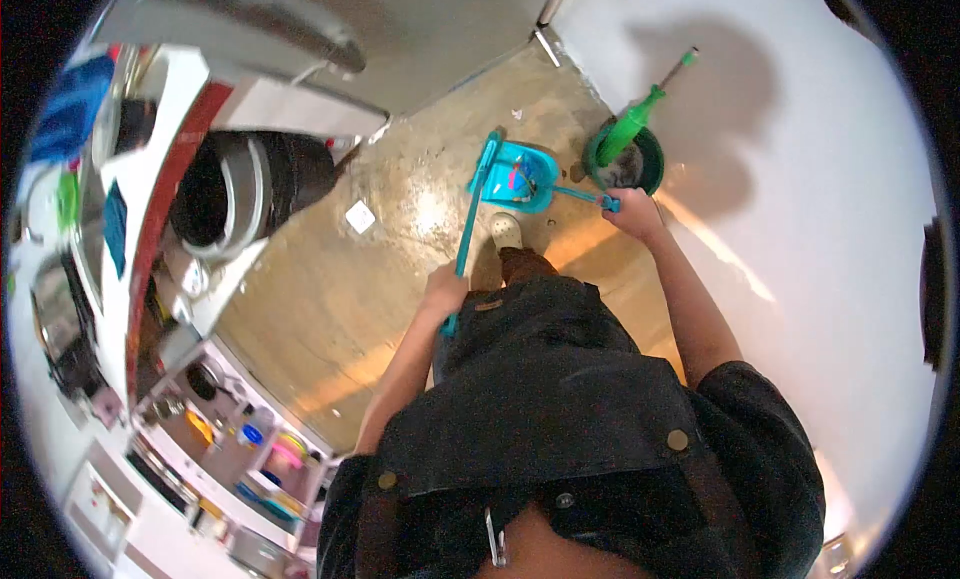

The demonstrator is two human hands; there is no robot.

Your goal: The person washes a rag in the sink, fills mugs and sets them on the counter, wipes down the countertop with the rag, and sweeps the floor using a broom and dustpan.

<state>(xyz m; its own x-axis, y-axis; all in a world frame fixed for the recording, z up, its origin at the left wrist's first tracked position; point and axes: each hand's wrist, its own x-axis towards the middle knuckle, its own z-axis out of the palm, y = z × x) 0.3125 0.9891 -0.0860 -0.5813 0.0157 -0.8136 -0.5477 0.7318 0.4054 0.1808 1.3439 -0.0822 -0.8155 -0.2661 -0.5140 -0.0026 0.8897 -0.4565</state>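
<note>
My left hand [445, 290] is closed round the upper part of a long teal broom handle [468, 229]. The broom head [487, 159] rests against the left side of a blue dustpan [540, 169]. In the pan lies a small heap of colourful debris [521, 179]. The pan's thin stick runs to the right, and my right hand [632, 215] is wrapped round its end. A beige shoe [506, 231] stands just below the pan.
A dark green bucket [648, 169] holding a bright green brush [628, 127] stands by the white wall at the right. A white square [360, 216] lies on the floor. Left are a black bin [300, 174] and shelves with kitchen items [250, 436].
</note>
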